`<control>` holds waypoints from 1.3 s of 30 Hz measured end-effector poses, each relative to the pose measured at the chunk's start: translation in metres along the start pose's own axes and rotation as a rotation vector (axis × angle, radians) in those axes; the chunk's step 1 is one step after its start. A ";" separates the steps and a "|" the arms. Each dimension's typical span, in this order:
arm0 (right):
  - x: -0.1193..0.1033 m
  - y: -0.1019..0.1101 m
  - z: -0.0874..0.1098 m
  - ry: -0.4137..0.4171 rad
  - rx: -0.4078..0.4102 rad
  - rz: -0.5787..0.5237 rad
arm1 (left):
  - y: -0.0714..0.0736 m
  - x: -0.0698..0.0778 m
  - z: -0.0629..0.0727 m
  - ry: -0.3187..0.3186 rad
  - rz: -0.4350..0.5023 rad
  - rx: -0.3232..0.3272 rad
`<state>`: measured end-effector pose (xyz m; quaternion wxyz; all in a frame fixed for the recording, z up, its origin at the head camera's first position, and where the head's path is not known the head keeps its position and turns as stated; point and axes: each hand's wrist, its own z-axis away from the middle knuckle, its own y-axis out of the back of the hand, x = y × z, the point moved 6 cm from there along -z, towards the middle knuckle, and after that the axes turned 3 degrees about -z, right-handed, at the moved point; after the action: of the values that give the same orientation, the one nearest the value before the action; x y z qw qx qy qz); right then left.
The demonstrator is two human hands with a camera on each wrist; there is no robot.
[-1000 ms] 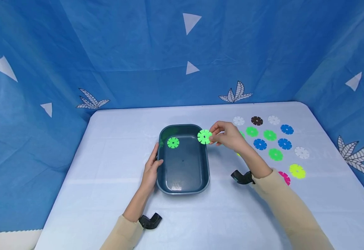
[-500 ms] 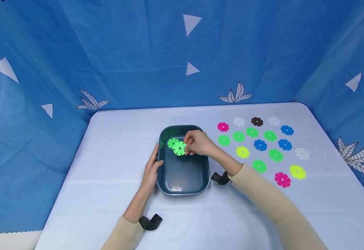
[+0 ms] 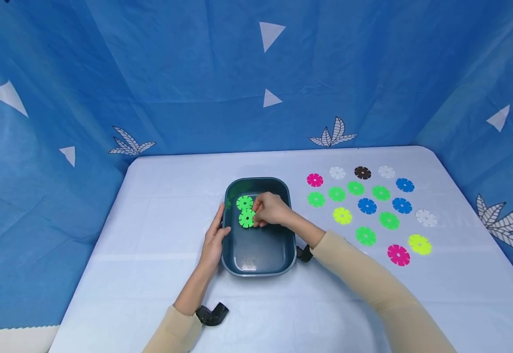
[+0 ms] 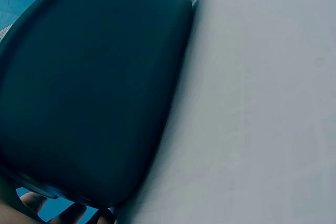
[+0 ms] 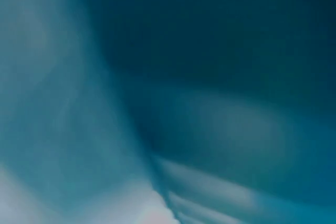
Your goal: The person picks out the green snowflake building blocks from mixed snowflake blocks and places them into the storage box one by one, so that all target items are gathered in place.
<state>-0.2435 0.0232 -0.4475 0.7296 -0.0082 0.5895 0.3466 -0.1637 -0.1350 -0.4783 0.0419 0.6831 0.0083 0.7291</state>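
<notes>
Mid-frame in the head view, dark blue-green tray [image 3: 256, 252] sits on the white counter [image 3: 150, 245], long sides running up the frame. Left hand [image 3: 213, 242] at its left wall: thumb over the rim, fingers outside, grip clamped on the tray. Right hand [image 3: 274, 210] is over the tray interior; grip is together on a green disc [image 3: 242, 219], thumb and fingers pinching its right edge. That disc is left of tray center, its top edge meeting or overlapping a second green disc [image 3: 240, 201] just above it in frame. Can't tell whether the pinched one touches the tray floor. Right side of frame, spread on the counter: six green discs [image 3: 385, 220], three blue discs [image 3: 363, 206], three white discs [image 3: 422, 217], two yellow discs [image 3: 415, 244], two pink discs [image 3: 394, 255], one brown disc [image 3: 358, 173]. Black wrist brackets [image 3: 212, 316] on both arms, beige sleeves [image 3: 362, 269] behind them. Blue backdrop [image 3: 194, 98] with white triangles [image 3: 271, 35] and leaf prints [image 3: 337, 130] fills the top. Left wrist view: dark tray side takes the left half, fingertips [image 4: 71, 214] at lower left. Right wrist view: too blurred to read.
</notes>
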 end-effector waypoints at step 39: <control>0.009 -0.008 -0.006 -0.052 -0.047 -0.101 | -0.001 0.000 0.000 -0.001 0.014 -0.007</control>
<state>-0.2444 0.0192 -0.4606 0.7610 -0.0462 0.5607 0.3232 -0.1640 -0.1343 -0.4788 0.0392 0.6833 0.0009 0.7291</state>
